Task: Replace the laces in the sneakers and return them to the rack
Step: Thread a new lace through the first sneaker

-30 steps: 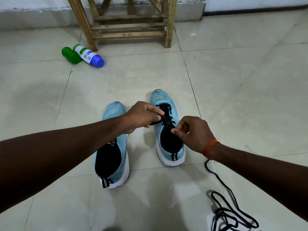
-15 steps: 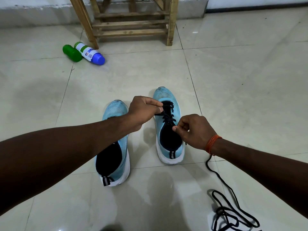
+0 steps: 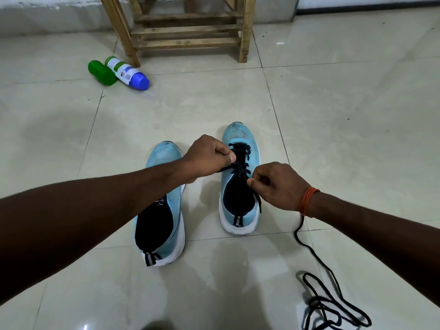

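Two light-blue sneakers with white soles stand on the tiled floor, toes pointing away from me. The right sneaker [image 3: 238,136] has a black lace [image 3: 241,160] threaded through its eyelets. My left hand [image 3: 207,156] pinches one end of that lace at the shoe's left side. My right hand [image 3: 276,184] pinches the other end near the top eyelets, and its tail hangs down the shoe's right side. The left sneaker [image 3: 164,153] shows no lace, and my left forearm covers its middle.
A loose black lace [image 3: 326,303] lies coiled on the floor at the lower right. A wooden rack [image 3: 188,32] stands against the far wall. A green bottle [image 3: 101,73] and a white bottle with a blue cap [image 3: 127,73] lie beside its left leg.
My left hand has shifted a little toward the toe along the laced sneaker and then back, still pinching the lace. The view has tilted slightly. Both sneakers stay where they were.
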